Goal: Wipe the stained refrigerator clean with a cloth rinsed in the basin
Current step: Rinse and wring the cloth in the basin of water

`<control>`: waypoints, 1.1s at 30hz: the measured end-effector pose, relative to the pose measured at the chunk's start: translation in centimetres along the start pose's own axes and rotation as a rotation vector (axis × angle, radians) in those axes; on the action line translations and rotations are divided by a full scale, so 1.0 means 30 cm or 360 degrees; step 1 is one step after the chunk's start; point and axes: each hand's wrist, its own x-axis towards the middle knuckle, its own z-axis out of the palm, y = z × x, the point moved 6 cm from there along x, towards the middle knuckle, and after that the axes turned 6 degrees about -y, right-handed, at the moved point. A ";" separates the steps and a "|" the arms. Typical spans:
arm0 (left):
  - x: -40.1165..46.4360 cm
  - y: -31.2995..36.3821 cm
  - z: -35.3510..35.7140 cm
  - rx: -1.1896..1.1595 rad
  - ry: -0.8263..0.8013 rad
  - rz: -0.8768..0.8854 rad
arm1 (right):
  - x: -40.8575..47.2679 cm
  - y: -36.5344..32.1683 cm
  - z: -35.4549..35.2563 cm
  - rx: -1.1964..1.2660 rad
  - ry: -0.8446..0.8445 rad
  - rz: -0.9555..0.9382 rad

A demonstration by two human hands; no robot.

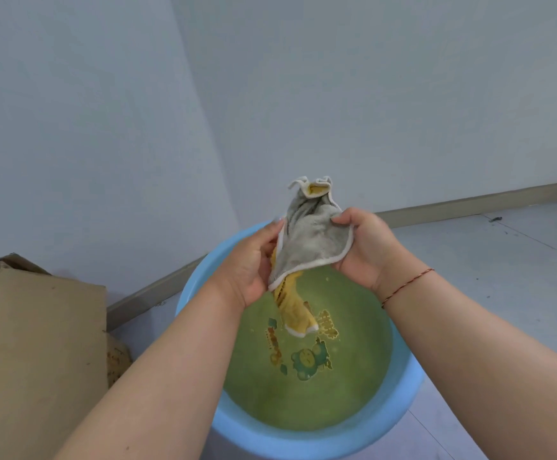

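Note:
A wet cloth [310, 240], grey on one side and yellow on the other with a white hem, hangs above a blue basin [400, 410]. My left hand [247, 263] grips its left edge. My right hand [366, 247] pinches its right edge. The cloth's yellow lower end dangles toward the greenish water in the basin. A cartoon print shows on the basin's bottom through the water. The refrigerator is not in view.
The basin stands on a pale tiled floor [502, 260] in a corner of grey-white walls. A brown cardboard box [38, 353] sits at the left, close to the basin.

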 end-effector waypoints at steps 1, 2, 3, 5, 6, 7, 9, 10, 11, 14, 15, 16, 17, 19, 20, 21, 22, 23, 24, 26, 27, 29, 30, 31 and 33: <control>-0.003 0.016 0.022 -0.0019 -0.0058 -0.0007 | -0.007 -0.012 0.025 -0.0010 -0.0055 0.0001; -0.008 0.036 0.041 -0.0002 -0.0091 -0.0007 | -0.016 -0.027 0.055 -0.0030 -0.0095 -0.0003; -0.014 0.057 0.058 0.0026 -0.0093 0.0004 | -0.025 -0.044 0.081 -0.0065 -0.0097 -0.0011; -0.029 0.113 0.079 0.0115 0.0039 0.0043 | -0.048 -0.093 0.124 -0.0171 0.0003 -0.0038; -0.041 0.148 0.089 0.0162 0.0151 0.0070 | -0.061 -0.129 0.136 -0.0247 0.0101 -0.0061; -0.058 0.186 0.099 0.0212 0.0266 0.0099 | -0.076 -0.168 0.144 -0.0333 0.0203 -0.0081; -0.099 0.264 0.128 0.0358 0.0459 0.0164 | -0.108 -0.240 0.164 -0.0463 0.0363 -0.0120; -0.116 0.300 0.147 0.0434 0.0502 0.0188 | -0.123 -0.272 0.178 -0.0498 0.0413 -0.0132; -0.132 0.341 0.174 0.0491 0.0510 0.0196 | -0.142 -0.310 0.205 -0.0520 0.0447 -0.0138; -0.182 0.462 0.293 0.0642 0.0400 0.0218 | -0.193 -0.408 0.301 -0.0534 0.0476 -0.0139; -0.194 0.498 0.333 0.0685 0.0368 0.0215 | -0.206 -0.439 0.334 -0.0528 0.0483 -0.0139; -0.206 0.540 0.374 0.0713 0.0353 0.0211 | -0.223 -0.479 0.372 -0.0523 0.0492 -0.0140; -0.220 0.584 0.416 0.0743 0.0356 0.0223 | -0.238 -0.522 0.407 -0.0528 0.0507 -0.0140; -0.250 0.681 0.485 0.0784 0.0423 0.0298 | -0.275 -0.613 0.472 -0.0531 0.0563 -0.0150; -0.261 0.722 0.503 0.0795 0.0491 0.0318 | -0.291 -0.652 0.496 -0.0526 0.0595 -0.0159; -0.269 0.765 0.522 0.0783 0.0548 0.0315 | -0.312 -0.700 0.520 -0.0512 0.0632 -0.0161; -0.275 0.793 0.534 0.0725 0.0587 0.0307 | -0.331 -0.735 0.533 -0.0486 0.0673 -0.0156; -0.287 0.833 0.556 0.0645 0.0619 0.0307 | -0.357 -0.783 0.549 -0.0443 0.0730 -0.0140; -0.302 0.874 0.574 0.0582 0.0647 0.0304 | -0.386 -0.831 0.561 -0.0389 0.0795 -0.0130; -0.333 0.953 0.611 0.0506 0.0689 0.0291 | -0.443 -0.926 0.572 -0.0282 0.0946 -0.0146; -0.345 0.992 0.632 0.0482 0.0689 0.0286 | -0.469 -0.975 0.574 -0.0262 0.1030 -0.0167; -0.362 1.063 0.682 0.0491 0.0667 0.0239 | -0.520 -1.073 0.576 -0.0305 0.1155 -0.0211; -0.368 1.103 0.722 0.0512 0.0622 0.0205 | -0.552 -1.136 0.592 -0.0401 0.1188 -0.0248; -0.377 1.138 0.762 0.0527 0.0556 0.0181 | -0.575 -1.196 0.603 -0.0562 0.1192 -0.0300; -0.388 1.212 0.852 0.0509 0.0357 0.0153 | -0.634 -1.330 0.650 -0.0914 0.1151 -0.0391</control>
